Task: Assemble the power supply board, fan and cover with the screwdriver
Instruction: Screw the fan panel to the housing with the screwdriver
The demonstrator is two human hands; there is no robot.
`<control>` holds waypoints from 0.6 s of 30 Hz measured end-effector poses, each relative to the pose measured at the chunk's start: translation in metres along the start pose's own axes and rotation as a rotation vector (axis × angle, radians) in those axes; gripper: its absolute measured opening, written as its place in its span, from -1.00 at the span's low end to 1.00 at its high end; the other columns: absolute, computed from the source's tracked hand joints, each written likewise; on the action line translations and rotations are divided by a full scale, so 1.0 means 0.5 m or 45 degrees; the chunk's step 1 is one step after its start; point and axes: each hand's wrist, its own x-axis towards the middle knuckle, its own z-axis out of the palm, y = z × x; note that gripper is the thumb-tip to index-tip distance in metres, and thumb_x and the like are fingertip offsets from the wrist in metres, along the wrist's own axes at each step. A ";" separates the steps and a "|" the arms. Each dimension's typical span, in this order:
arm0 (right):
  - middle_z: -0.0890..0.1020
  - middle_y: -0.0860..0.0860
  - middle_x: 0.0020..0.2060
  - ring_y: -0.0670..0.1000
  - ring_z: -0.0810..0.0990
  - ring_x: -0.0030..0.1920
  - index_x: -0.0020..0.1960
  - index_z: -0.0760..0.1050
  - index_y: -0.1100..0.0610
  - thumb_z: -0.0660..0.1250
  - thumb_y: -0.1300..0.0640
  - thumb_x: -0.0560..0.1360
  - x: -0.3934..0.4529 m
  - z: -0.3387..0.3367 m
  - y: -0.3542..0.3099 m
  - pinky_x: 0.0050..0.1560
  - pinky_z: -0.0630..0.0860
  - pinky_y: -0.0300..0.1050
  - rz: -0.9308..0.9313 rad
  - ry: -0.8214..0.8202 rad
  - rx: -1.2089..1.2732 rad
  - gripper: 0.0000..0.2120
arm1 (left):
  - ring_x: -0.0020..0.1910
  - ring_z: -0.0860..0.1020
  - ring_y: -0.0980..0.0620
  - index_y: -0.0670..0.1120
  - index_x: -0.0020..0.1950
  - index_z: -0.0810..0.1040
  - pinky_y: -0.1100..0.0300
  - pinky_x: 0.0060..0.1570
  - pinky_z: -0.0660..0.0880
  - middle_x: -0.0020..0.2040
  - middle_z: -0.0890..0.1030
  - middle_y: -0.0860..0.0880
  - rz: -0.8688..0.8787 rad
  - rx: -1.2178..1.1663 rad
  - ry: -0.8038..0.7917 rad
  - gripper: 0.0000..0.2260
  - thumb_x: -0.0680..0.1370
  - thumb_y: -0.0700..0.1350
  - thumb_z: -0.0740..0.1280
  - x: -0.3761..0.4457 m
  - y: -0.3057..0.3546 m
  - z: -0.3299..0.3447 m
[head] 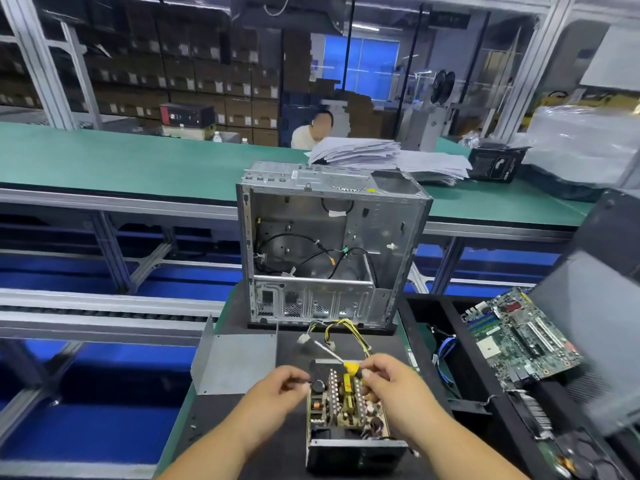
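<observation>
The open power supply housing (349, 441) sits nearest on the dark bench (242, 427), and the power supply board (343, 400) lies inside it, components up. Over the board, the right hand (391, 386) holds a grip on the yellow-handled screwdriver (351, 367), fingers curled round its handle. The left hand (277, 393), at the housing's left edge, pinches something small and dark; I cannot tell what. Left of the housing lies the bent metal cover (235, 362). Behind the housing, yellow and black cables (343, 330) trail toward the empty computer case (325, 247), which holds only loose wires. Right of the housing, a black tray (440, 313) holds a motherboard (519, 334).
</observation>
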 end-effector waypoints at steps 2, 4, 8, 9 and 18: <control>0.69 0.01 -0.26 -0.10 0.54 -0.33 -0.04 0.56 0.00 0.24 0.17 0.62 0.006 -0.023 0.019 -0.20 0.50 -0.15 0.013 -0.001 0.040 -0.84 | 0.05 0.58 0.09 0.06 0.05 0.61 0.43 -0.03 0.44 0.02 0.64 0.06 -0.002 0.139 -0.128 -0.87 0.52 -0.07 0.42 -0.003 -0.001 0.028; 0.68 0.03 -0.26 -0.10 0.54 -0.35 -0.03 0.54 0.07 0.22 0.20 0.62 0.013 -0.043 0.034 -0.16 0.51 -0.14 0.018 -0.006 0.075 -0.85 | 0.07 0.58 0.11 0.06 0.08 0.62 0.37 0.08 0.45 0.06 0.63 0.08 0.024 0.337 -0.237 -0.79 0.46 -0.04 0.49 -0.006 -0.001 0.050; 0.67 0.08 -0.22 -0.06 0.51 -0.34 -0.01 0.52 0.08 0.18 0.22 0.63 0.016 -0.076 0.067 -0.23 0.47 -0.25 0.050 -0.016 0.136 -0.85 | 0.10 0.54 0.16 0.12 0.11 0.59 0.36 0.10 0.42 0.10 0.59 0.15 0.033 0.541 -0.224 -0.68 0.39 -0.03 0.53 -0.012 -0.003 0.092; 0.67 0.08 -0.21 -0.06 0.50 -0.34 -0.01 0.52 0.08 0.18 0.22 0.63 0.014 -0.081 0.075 -0.24 0.45 -0.26 0.049 -0.020 0.149 -0.84 | 0.10 0.53 0.19 0.13 0.10 0.59 0.38 0.10 0.41 0.10 0.58 0.17 0.039 0.574 -0.184 -0.68 0.39 -0.04 0.53 -0.013 -0.006 0.102; 0.66 -0.04 -0.24 -0.09 0.53 -0.31 -0.06 0.53 -0.01 0.18 0.16 0.63 -0.006 -0.154 0.134 -0.20 0.43 -0.20 -0.013 -0.060 0.167 -0.81 | 0.14 0.51 0.18 0.15 0.17 0.57 0.33 0.13 0.40 0.12 0.57 0.19 0.099 0.952 0.030 -0.67 0.42 -0.01 0.49 -0.023 0.017 0.166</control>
